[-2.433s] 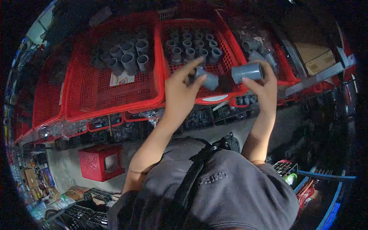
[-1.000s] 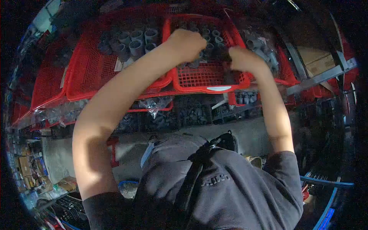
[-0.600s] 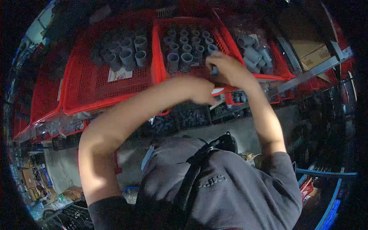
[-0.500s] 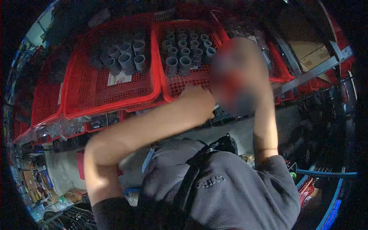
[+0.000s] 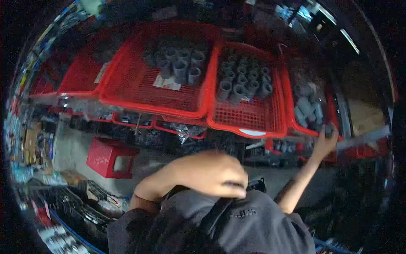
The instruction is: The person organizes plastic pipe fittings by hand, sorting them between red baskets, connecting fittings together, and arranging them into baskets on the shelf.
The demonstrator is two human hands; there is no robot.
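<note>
My left hand (image 5: 213, 173) is in front of my chest, blurred by motion. Its fingers are curled in, and a dark spot shows between thumb and fingers; whether that is a thing or a gap is unclear. Farther out, my right hand (image 5: 325, 144) reaches to the front rim of the right red basket (image 5: 292, 116). Its fingers are closed about a dark grey pipe fitting (image 5: 329, 128). Behind it, loose grey pipe fittings (image 5: 306, 108) lie heaped in that basket.
Grey pipe fittings (image 5: 239, 92) stand in rows in the middle red basket (image 5: 243, 114). Wider grey fittings (image 5: 180, 72) and a paper label (image 5: 166, 83) are in the basket (image 5: 154, 108) to its left. Below is a red stool (image 5: 103, 158). A metal shelf bar (image 5: 366, 137) runs at right.
My hands, close together before, are now apart: the left is back at my chest, the right out at the right basket. The view has swung, so the baskets sit further right.
</note>
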